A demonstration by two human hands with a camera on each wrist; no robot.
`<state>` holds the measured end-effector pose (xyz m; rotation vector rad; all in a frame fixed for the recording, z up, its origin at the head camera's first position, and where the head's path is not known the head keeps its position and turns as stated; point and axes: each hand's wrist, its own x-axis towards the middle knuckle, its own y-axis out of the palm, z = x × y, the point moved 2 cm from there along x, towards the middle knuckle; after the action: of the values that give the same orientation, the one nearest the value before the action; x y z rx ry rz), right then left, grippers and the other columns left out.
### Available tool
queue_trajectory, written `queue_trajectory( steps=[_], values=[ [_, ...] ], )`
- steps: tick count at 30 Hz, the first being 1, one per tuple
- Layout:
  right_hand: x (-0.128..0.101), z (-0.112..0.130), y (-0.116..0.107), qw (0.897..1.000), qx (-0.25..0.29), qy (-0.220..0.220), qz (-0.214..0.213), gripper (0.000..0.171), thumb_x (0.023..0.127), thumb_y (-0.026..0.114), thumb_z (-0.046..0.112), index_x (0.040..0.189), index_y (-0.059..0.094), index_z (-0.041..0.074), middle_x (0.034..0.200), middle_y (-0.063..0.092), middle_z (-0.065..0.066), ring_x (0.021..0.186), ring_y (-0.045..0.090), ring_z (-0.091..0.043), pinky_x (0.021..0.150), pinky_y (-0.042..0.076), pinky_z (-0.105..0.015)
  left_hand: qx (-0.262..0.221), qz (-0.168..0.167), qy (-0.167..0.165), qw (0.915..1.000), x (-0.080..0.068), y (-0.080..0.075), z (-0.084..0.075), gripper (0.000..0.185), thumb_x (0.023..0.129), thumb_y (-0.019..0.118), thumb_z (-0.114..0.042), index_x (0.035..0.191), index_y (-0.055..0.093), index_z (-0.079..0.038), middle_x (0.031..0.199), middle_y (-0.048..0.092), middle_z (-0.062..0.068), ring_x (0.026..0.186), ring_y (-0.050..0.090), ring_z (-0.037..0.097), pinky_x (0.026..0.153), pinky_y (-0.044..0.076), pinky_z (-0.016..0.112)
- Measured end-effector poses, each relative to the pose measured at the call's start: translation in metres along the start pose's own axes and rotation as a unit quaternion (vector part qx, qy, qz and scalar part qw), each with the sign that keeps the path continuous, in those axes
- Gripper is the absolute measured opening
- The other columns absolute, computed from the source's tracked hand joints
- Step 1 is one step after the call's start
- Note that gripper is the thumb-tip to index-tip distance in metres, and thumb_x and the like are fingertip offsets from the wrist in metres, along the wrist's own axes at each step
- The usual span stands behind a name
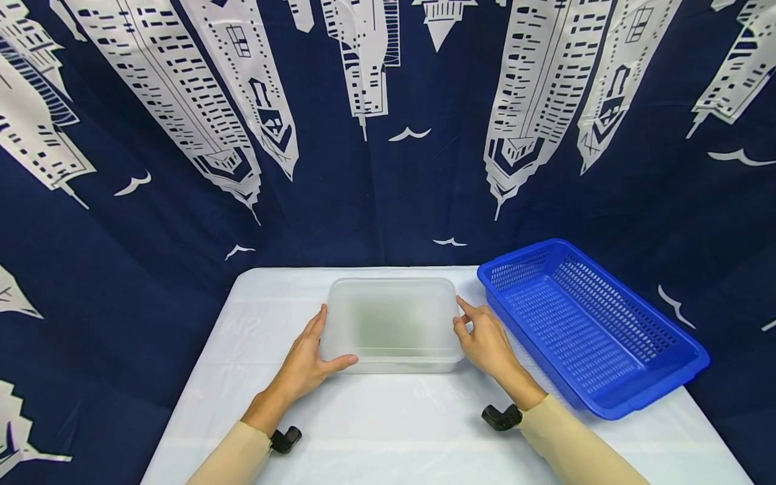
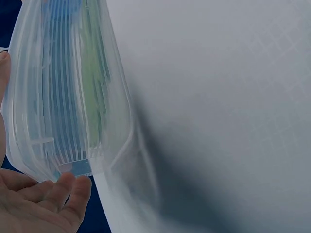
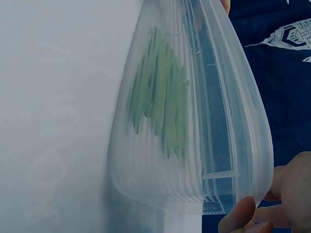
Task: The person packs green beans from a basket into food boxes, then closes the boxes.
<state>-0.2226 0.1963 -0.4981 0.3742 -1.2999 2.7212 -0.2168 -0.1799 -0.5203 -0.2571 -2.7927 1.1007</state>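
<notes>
A clear plastic food container [image 1: 397, 368] with a frosted lid [image 1: 388, 316] sits on the white table. Slender green pods or stalks [image 3: 163, 92] show through its ribbed wall in the right wrist view; their exact kind is unclear. My left hand [image 1: 303, 364] spreads along the container's left side, fingers fairly straight, thumb across the front left corner. In the left wrist view, its fingertips [image 2: 77, 187] touch the wall. At the right edge, my right hand [image 1: 485, 337] has bent fingers and thumb at the rim, pinching the lid's edge near a corner.
A blue perforated plastic basket [image 1: 606, 397] stands at the table's right, angled, close beside my right forearm. The white tabletop [image 1: 388, 424] ends in front of a dark blue cloth [image 1: 376, 202] printed with white buildings. Black wrist cameras [image 1: 503, 417] are strapped to both wrists.
</notes>
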Motion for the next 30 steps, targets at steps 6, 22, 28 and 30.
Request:
queue_trajectory(
  steps=[6,22,28,30],
  values=[
    [-0.001,-0.004,0.003,1.0,0.003,0.004,0.002,0.055,0.112,0.07,0.01,0.164,0.062,-0.005,0.11,0.075,-0.02,0.078,0.065,-0.019,0.073,0.051,-0.037,-0.003,0.002,0.005,1.0,0.0,0.002,0.002,0.138,0.091,0.102,-0.05,0.187,0.015,-0.002,0.194,0.022,0.023,0.181,0.028,0.043,0.145,0.029,0.061],
    [0.001,-0.01,0.005,1.0,0.008,0.005,0.007,0.055,0.113,0.07,0.011,0.166,0.061,-0.004,0.109,0.072,-0.019,0.076,0.063,-0.018,0.072,0.05,-0.036,-0.048,0.037,0.004,0.9982,-0.005,-0.008,0.007,0.129,0.094,0.102,-0.042,0.187,0.02,-0.007,0.193,0.03,0.021,0.164,0.056,0.048,0.124,0.06,0.053],
    [0.008,-0.015,-0.002,0.994,0.091,0.027,0.053,0.054,0.112,0.074,0.011,0.163,0.063,-0.005,0.104,0.078,-0.021,0.067,0.06,-0.012,0.059,0.047,-0.025,-0.044,0.037,0.007,0.9983,-0.005,-0.01,0.007,0.127,0.094,0.102,-0.039,0.187,0.022,-0.006,0.192,0.031,0.02,0.164,0.057,0.046,0.121,0.062,0.05],
    [0.009,-0.017,-0.004,0.987,0.134,0.053,0.077,0.057,0.113,0.076,0.013,0.166,0.062,-0.001,0.103,0.079,-0.02,0.064,0.062,-0.013,0.056,0.049,-0.024,-0.043,0.038,0.004,0.9984,-0.006,-0.01,0.007,0.126,0.094,0.102,-0.039,0.187,0.022,-0.007,0.192,0.032,0.02,0.162,0.058,0.045,0.119,0.063,0.05]
  ],
)
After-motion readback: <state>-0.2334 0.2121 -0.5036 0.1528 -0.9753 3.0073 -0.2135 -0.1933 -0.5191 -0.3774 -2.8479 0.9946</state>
